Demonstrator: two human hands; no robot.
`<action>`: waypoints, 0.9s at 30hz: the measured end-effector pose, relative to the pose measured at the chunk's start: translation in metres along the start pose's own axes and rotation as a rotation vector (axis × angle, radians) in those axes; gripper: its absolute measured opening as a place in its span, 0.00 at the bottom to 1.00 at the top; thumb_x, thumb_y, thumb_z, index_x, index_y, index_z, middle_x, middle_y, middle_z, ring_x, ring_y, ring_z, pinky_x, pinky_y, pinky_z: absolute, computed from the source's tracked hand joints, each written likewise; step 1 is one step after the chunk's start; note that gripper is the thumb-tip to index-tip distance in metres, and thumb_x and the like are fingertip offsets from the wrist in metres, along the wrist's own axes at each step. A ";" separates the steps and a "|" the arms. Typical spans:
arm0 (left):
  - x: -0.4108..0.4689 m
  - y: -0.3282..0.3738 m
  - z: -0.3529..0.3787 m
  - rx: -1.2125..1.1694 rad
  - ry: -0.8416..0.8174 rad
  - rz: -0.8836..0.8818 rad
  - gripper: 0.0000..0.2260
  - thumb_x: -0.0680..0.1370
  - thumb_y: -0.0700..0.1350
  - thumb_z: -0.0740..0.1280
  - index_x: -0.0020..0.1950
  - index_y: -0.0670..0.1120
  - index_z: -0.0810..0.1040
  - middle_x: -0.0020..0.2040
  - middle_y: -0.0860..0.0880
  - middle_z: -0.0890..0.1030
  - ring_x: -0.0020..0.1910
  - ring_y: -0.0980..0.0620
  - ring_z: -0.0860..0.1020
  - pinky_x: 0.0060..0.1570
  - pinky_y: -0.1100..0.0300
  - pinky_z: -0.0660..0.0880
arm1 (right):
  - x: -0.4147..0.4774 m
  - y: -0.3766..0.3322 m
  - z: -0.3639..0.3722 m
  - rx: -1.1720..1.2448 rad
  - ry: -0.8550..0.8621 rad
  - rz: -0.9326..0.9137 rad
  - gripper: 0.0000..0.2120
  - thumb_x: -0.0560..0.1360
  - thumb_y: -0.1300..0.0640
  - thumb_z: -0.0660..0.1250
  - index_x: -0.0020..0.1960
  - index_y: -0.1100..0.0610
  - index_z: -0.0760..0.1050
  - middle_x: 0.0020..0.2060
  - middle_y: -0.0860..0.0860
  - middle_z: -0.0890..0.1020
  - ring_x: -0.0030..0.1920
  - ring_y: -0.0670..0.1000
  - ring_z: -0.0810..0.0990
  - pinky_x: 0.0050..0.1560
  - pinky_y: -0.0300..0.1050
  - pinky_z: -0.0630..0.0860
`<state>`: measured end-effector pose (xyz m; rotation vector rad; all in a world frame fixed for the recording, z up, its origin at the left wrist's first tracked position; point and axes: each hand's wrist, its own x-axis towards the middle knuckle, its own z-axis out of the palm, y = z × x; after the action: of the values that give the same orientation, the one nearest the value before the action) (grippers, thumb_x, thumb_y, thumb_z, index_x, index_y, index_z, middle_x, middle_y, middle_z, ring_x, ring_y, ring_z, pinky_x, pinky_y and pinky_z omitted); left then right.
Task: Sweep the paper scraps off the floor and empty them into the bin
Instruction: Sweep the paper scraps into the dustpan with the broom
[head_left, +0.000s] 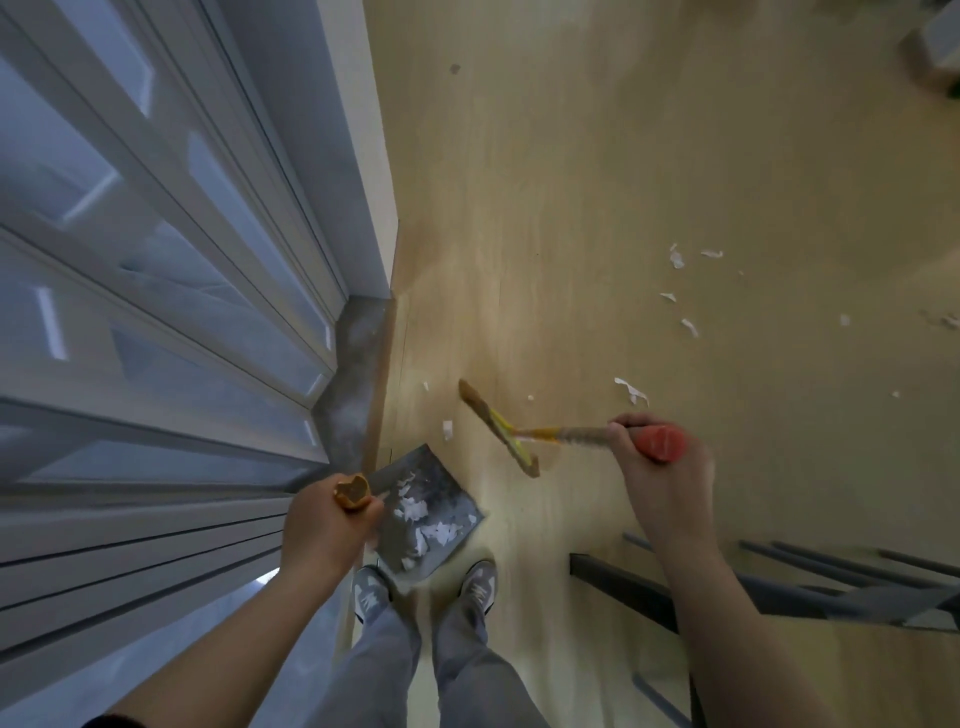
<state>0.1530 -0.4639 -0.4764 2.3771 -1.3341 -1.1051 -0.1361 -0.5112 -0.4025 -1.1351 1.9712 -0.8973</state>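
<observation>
My left fingers (363, 519) clamp the dustpan (434, 512), my right fingers (621, 434) the broom (498, 428); short, low strokes should herd the scraps (631, 389) in.

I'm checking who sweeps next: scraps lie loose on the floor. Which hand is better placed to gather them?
Right. The right hand grips the broom, its head near the loose scraps; the left hand holds the dustpan.
</observation>
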 end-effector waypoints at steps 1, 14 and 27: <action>0.000 -0.001 0.001 -0.003 0.017 -0.006 0.10 0.72 0.43 0.69 0.32 0.41 0.77 0.29 0.45 0.77 0.31 0.47 0.76 0.30 0.57 0.68 | 0.003 0.000 0.007 -0.005 0.004 0.000 0.01 0.72 0.62 0.72 0.42 0.59 0.83 0.34 0.52 0.82 0.32 0.42 0.77 0.32 0.28 0.70; 0.023 0.015 0.013 -0.014 -0.006 -0.050 0.13 0.70 0.45 0.70 0.28 0.47 0.70 0.28 0.48 0.73 0.30 0.49 0.72 0.28 0.59 0.62 | 0.002 0.000 0.048 -0.156 -0.335 -0.063 0.08 0.70 0.62 0.72 0.37 0.50 0.82 0.33 0.46 0.84 0.39 0.44 0.81 0.37 0.30 0.73; 0.016 0.012 0.020 -0.022 -0.046 -0.036 0.12 0.71 0.45 0.69 0.29 0.47 0.71 0.29 0.47 0.75 0.30 0.49 0.72 0.30 0.59 0.63 | -0.007 -0.021 -0.010 0.003 -0.249 0.018 0.08 0.71 0.65 0.73 0.37 0.53 0.83 0.34 0.51 0.85 0.38 0.60 0.83 0.42 0.57 0.81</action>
<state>0.1364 -0.4806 -0.4926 2.3833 -1.2917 -1.1855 -0.1326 -0.5106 -0.3790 -1.1658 1.7737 -0.7125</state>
